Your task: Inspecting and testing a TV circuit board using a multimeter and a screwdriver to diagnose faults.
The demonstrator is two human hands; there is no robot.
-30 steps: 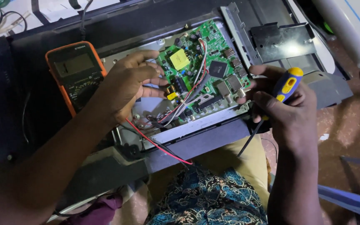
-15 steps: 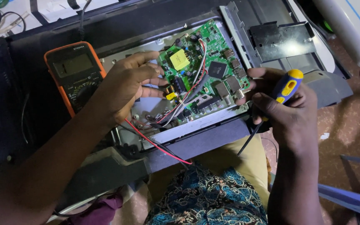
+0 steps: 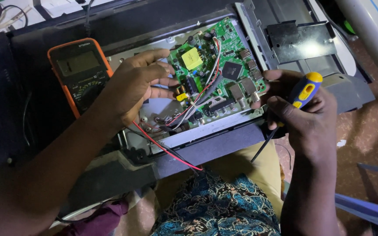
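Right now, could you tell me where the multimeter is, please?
In the head view, the orange multimeter lies upper left, just left of the left hand and the green board.

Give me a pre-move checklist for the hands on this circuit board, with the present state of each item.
1. Left hand steady on the work: ok, its fingers rest at the left edge of the green circuit board.
2. Right hand has firm grip on the blue and yellow screwdriver: ok, fist closed around the handle.
3. Screwdriver tip clear of the components: cannot tell, the tip is hidden behind the hand.
4. Red lead clear of the hands: not ok, it runs under the left wrist.
5. Orange multimeter readable: cannot tell, its display looks dark.
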